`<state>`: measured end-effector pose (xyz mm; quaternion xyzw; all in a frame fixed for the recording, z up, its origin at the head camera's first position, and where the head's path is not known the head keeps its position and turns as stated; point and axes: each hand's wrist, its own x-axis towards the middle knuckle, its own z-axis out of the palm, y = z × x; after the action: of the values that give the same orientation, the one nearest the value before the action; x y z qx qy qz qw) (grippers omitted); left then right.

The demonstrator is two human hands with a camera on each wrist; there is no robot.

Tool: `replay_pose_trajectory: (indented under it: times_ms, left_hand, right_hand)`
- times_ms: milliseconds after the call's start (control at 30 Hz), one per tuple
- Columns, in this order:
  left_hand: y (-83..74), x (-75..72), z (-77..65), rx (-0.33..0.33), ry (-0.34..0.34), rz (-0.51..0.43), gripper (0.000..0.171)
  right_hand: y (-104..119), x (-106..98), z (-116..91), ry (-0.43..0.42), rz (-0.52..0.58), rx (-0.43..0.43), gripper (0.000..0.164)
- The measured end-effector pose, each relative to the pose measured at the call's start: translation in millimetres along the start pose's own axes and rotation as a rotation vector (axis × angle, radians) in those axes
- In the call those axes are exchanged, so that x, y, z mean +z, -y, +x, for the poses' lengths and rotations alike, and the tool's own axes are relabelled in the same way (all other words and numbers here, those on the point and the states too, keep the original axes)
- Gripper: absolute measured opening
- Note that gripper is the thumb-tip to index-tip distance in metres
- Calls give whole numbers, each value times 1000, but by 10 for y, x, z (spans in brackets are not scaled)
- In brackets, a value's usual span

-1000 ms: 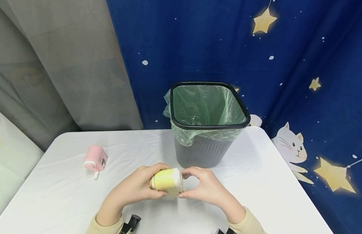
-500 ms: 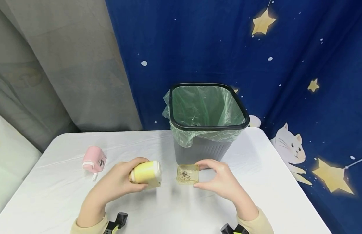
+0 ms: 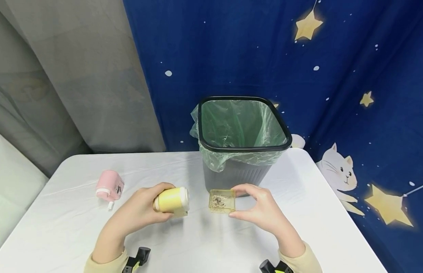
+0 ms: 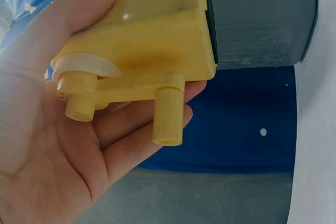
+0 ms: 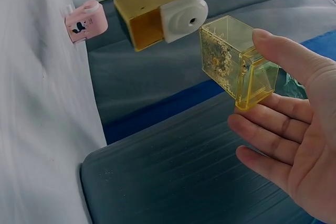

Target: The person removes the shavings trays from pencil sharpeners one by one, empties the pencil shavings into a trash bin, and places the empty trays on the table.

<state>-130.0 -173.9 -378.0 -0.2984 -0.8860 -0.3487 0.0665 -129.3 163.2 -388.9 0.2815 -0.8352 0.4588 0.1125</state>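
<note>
My left hand (image 3: 146, 208) grips a yellow crank pencil sharpener (image 3: 171, 200), its white front turned to the right. In the left wrist view the crank handle (image 4: 169, 115) shows on the back of the sharpener. The right wrist view shows an open slot (image 5: 147, 29) in its body. Between thumb and fingers, my right hand (image 3: 257, 206) pinches a clear yellow shavings drawer (image 3: 222, 201), out of the sharpener. Dark and pale pencil shavings (image 5: 218, 59) lie along one side of the drawer. Both hands are above the white table, a short gap between drawer and sharpener.
A grey trash bin (image 3: 231, 176) with a black rim and green plastic liner (image 3: 238, 121) stands right behind the drawer. A pink pencil sharpener (image 3: 110, 185) lies at the left of the white table (image 3: 78, 227). Grey and blue curtains (image 3: 231, 49) hang behind.
The hands have moved apart, and the shavings drawer has come out of the sharpener into the right hand. Over the last half second the drawer has shifted slightly right and tilted.
</note>
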Motion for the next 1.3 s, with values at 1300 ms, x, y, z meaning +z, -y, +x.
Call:
replay_pose_trajectory:
  times_ms: [1300]
  left_hand:
    - [362, 437, 152, -72, 230, -66, 51]
  right_hand:
    - [41, -82, -33, -52, -21, -18, 54]
